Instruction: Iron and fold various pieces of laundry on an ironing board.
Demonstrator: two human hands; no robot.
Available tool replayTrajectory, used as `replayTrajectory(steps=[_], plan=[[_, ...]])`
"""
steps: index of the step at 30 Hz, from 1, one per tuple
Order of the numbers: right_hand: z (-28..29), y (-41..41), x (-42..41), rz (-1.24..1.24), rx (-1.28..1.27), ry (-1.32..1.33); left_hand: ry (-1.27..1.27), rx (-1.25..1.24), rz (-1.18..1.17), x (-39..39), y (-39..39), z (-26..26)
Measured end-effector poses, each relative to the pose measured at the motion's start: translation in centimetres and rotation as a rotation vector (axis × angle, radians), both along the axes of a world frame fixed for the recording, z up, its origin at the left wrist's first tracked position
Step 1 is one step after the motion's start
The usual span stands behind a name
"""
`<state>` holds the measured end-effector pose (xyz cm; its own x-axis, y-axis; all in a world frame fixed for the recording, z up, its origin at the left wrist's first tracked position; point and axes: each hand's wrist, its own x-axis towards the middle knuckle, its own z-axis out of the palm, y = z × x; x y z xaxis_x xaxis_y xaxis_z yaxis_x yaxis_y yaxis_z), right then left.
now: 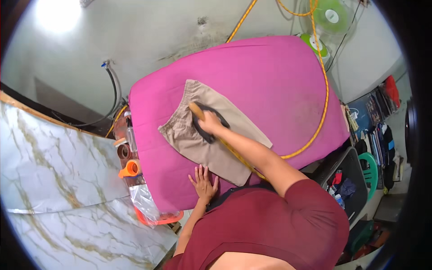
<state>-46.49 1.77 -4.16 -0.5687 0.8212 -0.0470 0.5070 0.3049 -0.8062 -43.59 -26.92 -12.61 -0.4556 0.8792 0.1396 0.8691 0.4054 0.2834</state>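
Note:
Beige shorts [233, 162] with a gathered elastic waistband lie flat on a pink cloth-covered ironing surface [283, 84]. Their waistband faces left and the leg openings face right. My right hand [211, 123] grips the wooden handle of a dark clothes iron [204, 133], which rests on the upper part of the shorts near the waistband. Part of the iron is hidden under the hand. Fingers spread, my left hand [204, 184] lies on the pink cloth at the shorts' lower edge and holds nothing.
A yellow braided cord [326, 101] loops over the pink surface's right side and passes beneath my right forearm. Bottles and an orange container [130, 169] line the left edge. A black bin [352, 172] with clothes stands at right; a green fan [314, 44] is behind.

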Motion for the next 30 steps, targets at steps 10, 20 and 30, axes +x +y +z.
replayTrajectory(steps=[10,20,30], plan=[[-2.4,2.2,3.3,-0.019,0.03,-0.131,0.153,0.162,-0.493,1.5,2.7,-0.8],[-4.7,-1.3,30.0,-0.527,-0.342,0.06,-0.072,0.188,-0.764,0.8,4.6,-1.4],[-2.3,-3.1,40.3,-0.748,-0.528,0.199,-0.215,-0.271,-0.834,1.7,8.1,2.4]])
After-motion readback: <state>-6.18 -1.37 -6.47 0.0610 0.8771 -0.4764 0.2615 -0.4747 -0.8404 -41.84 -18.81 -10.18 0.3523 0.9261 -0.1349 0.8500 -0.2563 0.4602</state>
